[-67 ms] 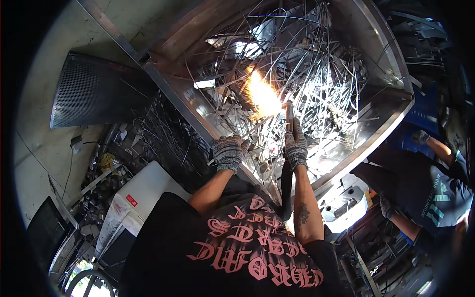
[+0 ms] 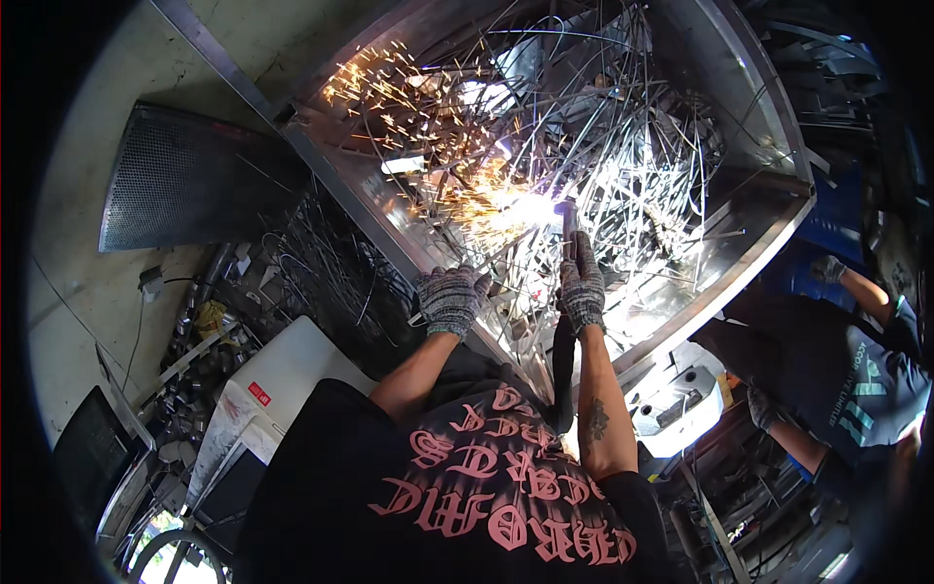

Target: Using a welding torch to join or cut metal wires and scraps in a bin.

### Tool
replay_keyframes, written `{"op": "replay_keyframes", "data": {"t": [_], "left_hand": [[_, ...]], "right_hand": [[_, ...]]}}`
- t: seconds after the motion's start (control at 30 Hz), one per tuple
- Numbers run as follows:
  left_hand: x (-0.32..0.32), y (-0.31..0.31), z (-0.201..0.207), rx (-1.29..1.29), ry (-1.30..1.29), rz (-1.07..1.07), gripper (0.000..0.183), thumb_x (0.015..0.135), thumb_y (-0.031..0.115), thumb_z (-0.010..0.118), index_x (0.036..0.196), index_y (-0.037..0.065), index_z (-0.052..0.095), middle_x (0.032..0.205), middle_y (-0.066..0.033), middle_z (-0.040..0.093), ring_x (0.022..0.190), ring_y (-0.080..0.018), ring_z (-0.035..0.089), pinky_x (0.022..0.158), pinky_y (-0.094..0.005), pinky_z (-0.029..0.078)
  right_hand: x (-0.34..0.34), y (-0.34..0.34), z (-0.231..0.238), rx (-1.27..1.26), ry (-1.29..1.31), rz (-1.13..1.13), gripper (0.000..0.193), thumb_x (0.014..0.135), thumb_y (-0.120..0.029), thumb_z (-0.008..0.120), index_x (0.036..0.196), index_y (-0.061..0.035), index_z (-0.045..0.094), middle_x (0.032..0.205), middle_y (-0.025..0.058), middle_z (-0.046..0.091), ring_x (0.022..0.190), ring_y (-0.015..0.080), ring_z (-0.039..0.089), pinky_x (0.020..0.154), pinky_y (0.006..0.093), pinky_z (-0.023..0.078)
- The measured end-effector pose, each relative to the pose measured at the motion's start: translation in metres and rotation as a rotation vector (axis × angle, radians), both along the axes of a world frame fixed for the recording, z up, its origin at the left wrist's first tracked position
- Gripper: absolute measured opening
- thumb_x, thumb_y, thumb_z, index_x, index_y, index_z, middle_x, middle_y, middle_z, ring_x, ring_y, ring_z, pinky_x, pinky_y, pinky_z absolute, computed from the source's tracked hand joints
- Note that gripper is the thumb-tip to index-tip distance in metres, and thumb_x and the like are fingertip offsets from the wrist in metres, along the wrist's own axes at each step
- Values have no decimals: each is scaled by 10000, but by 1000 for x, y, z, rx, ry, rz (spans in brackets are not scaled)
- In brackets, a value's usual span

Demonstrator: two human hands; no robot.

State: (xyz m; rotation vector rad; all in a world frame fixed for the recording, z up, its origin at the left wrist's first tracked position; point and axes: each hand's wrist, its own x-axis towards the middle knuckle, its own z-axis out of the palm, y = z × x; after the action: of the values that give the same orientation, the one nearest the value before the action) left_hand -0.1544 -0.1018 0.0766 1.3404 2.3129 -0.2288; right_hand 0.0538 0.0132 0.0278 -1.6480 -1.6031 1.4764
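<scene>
My right hand (image 2: 583, 292), in a grey knitted glove, is closed around a slim torch (image 2: 569, 222). A white-violet glare burns at the torch tip, and orange sparks (image 2: 477, 200) spray from it to the left. Over the near-left rim of a large metal bin (image 2: 355, 206) rests my left hand (image 2: 449, 300), gloved alike, its fingers curled; what they grip is hidden. Beneath the torch, tangled metal strips and wires (image 2: 623, 165) fill the bin. The glare washes out the spot being worked.
At the right, a co-worker (image 2: 827, 360) in a dark shirt and gloves bends close by. A perforated dark panel (image 2: 185, 180) leans by the wall at left. Below it lie scrap pieces (image 2: 195, 380) and a white casing (image 2: 258, 399). A dark hose (image 2: 562, 375) hangs beneath my right hand.
The compact yellow flare at the torch tip has given way to a white-violet glare, with sparks scattered farther to the upper left. Both my hands have stayed in place.
</scene>
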Motion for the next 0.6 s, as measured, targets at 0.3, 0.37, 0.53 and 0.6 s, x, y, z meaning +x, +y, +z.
{"op": "replay_keyframes", "data": {"t": [0.3, 0.37, 0.53, 0.6], "left_hand": [[0, -5, -8, 72, 33, -11, 506, 874, 618, 562, 999, 149, 705, 831, -96, 726, 890, -266, 666, 864, -482, 435], [1, -2, -7, 41, 22, -6, 500, 874, 612, 566, 999, 148, 705, 838, -97, 728, 895, -268, 666, 866, -482, 433], [1, 0, -7, -5, 2, 10, 497, 873, 607, 568, 1001, 146, 704, 868, -97, 734, 912, -277, 666, 872, -488, 428], [1, -4, -11, 31, 31, 9, 497, 871, 602, 570, 1002, 141, 703, 876, -101, 735, 915, -284, 667, 872, -489, 427]], "right_hand": [[-12, -2, 17, 90, -254, 81, 557, 960, -75, 545, 1500, -139, 424, 1343, 121, 618, 1034, 240, 673, 886, 352, 517], [-15, -2, 20, 74, -262, 89, 562, 957, -86, 549, 1500, -149, 420, 1358, 147, 604, 1116, 270, 647, 938, 368, 498], [-22, 2, 36, -73, -391, 124, 591, 947, -146, 557, 1510, -210, 392, 1317, 209, 610, 1175, 333, 628, 974, 402, 494], [-29, 5, 47, -46, -449, 145, 619, 932, -169, 571, 1513, -255, 376, 1237, 226, 646, 1109, 371, 650, 937, 438, 513]]}}
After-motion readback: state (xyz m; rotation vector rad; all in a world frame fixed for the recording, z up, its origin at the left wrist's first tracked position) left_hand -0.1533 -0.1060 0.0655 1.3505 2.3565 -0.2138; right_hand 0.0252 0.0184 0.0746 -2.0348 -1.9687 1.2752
